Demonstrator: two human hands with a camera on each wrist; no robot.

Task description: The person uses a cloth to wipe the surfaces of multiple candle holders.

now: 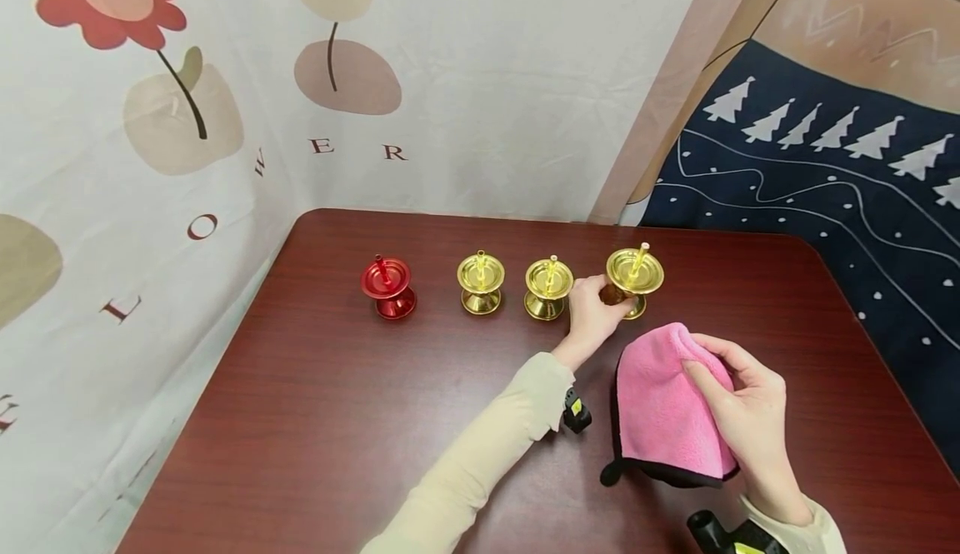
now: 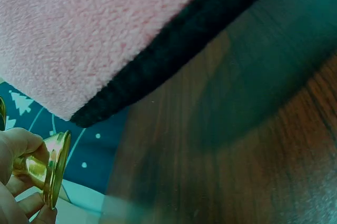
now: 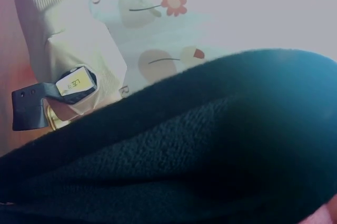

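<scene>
My left hand (image 1: pixel 594 308) grips the stem of the rightmost gold candle holder (image 1: pixel 635 272), which stands upright or nearly so. In the left wrist view its fingers curl round the shiny stem just by the flared base (image 2: pixel 59 168). From my right hand (image 1: pixel 753 416), pinched between thumb and fingers, hangs a pink cloth (image 1: pixel 667 408) with black edging. Close in front of the left wrist camera, the cloth (image 2: pixel 95 29) covers much of the view. The right wrist view is mostly filled by its dark side (image 3: pixel 174 145), with only a sliver of skin showing.
Two more gold candle holders, one nearby (image 1: pixel 547 287) and one farther left (image 1: pixel 481 281), share a row with a red candle holder (image 1: pixel 388 286). All stand on the brown table (image 1: pixel 322 421). Printed fabric (image 1: pixel 495 79) hangs behind the table's far edge.
</scene>
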